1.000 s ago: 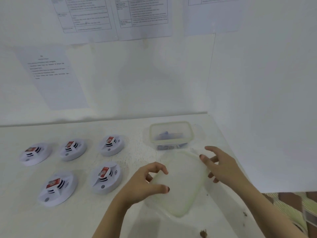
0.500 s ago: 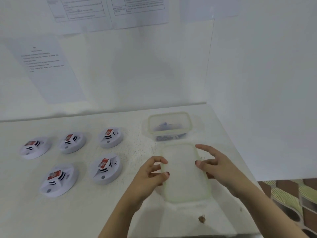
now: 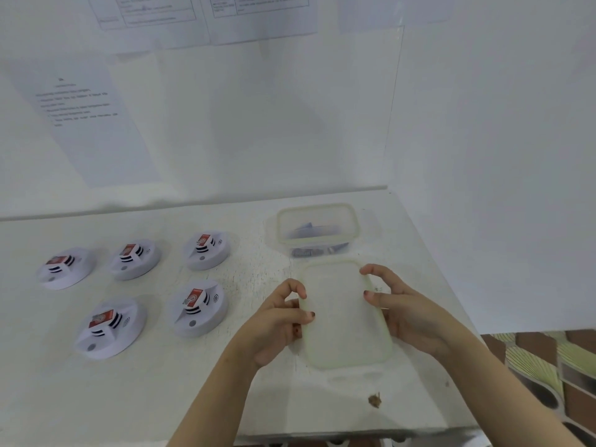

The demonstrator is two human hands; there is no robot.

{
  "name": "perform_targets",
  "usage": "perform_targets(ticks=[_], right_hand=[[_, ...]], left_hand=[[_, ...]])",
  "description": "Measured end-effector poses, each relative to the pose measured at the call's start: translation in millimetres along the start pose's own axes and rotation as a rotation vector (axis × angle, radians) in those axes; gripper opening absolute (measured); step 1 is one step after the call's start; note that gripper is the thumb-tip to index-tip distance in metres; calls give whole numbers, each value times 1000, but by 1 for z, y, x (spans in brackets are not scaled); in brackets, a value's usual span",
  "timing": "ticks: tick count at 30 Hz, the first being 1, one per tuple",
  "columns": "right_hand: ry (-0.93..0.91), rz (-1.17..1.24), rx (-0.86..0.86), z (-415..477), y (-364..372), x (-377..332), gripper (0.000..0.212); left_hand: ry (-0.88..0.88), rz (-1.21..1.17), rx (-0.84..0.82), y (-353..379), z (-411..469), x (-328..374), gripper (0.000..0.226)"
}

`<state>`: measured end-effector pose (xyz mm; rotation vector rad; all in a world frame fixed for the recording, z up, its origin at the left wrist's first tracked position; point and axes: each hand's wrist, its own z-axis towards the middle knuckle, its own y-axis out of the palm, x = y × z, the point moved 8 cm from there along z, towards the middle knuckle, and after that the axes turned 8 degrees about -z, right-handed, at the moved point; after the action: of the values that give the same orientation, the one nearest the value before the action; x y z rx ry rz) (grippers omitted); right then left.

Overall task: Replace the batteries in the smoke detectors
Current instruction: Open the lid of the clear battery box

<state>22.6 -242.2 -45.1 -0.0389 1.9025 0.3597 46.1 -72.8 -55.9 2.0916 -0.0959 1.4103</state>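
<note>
One tub, one lid. The clear plastic tub [image 3: 317, 230] stands open on the white table [image 3: 193, 398], at 12 o'clock from my hands and just beyond the lid. There's a pile of dark bluish stuff in the bottom, but it's too blurry through the plastic to say what it is or how many.

The lid [image 3: 345, 317] is a frosted rectangle with a pale green rim, and as far as I can tell it lies flat on the table. I've got it from both sides. My left hand [image 3: 277, 321] is at its 9 o'clock edge, thumb and fingers curled in narrow and pinching the rim. My right hand [image 3: 406, 311] is at its 3 o'clock edge, thumb on top and fingers hooked around the rim.

There are five smoke detectors, all out at 9 to 10 o'clock from the lid and well apart from the tub. Three are in the far row: left [image 3: 66, 267], middle [image 3: 134, 258] and right [image 3: 208, 250]. Two are in the near row: left [image 3: 109, 327] and right [image 3: 196, 308]. All are white and round, each with a red block on its centre hump.

One brown crumb [image 3: 374, 400] lies at 6 o'clock from the lid. Printed sheets [image 3: 80, 117] are stuck on the back wall.
</note>
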Motion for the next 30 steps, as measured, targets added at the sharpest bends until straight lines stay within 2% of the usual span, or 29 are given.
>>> perform_targets(ticks=[8, 13, 17, 20, 23, 26, 28, 30], right_hand=[[-13, 13, -52, 4, 1, 2, 26], [-19, -15, -56, 6, 0, 3, 23], [-33, -8, -90, 7, 1, 2, 21], [-89, 38, -38, 7, 0, -3, 16], [-135, -87, 28, 7, -4, -7, 15], [-120, -163, -44, 6, -5, -6, 17], [-123, -289, -24, 6, -10, -9, 21], [-124, -403, 6, 11, -16, -16, 14]], left_hand=[[1, -15, -43, 1, 2, -2, 30], [103, -101, -45, 4, 2, 3, 35], [105, -70, -33, 5, -1, 5, 37], [101, -40, -28, 5, -1, 5, 37], [86, 4, -30, 5, -2, 5, 39], [94, 121, -15, 3, -2, 9, 50], [155, 194, 9, 0, 0, 18, 56], [215, 196, 52, -3, 3, 27, 45]])
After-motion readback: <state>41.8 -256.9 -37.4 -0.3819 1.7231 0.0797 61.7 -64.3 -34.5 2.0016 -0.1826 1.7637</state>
